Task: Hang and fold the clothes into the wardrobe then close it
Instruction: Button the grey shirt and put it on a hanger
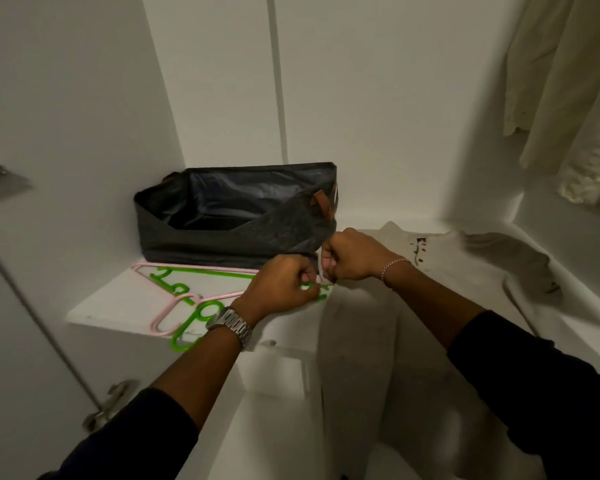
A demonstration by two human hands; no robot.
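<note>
Early stage, I'd judge. Left hand (280,285) and right hand (349,255), both curled, pinch a green hanger (317,291) at the edge of the pale garment (361,358) draped over the shelf (125,299). Spare hangers (184,299) wait; 2nd garment (482,258) unfolded, wardrobe open.

A white wardrobe shelf (94,311) carries a dark grey fabric storage bag (222,233), open at the top, standing at the back against the rear wall. Just in front of the bag, pink hangers (174,311) and green hangers (191,329) lie flat and overlapping, their hooks reaching past the shelf's front edge. To the right of the bag, a cream garment (465,265) with a small dark print lies spread on the shelf, and more pale cloth drapes over the front edge and hangs down below it.
</note>
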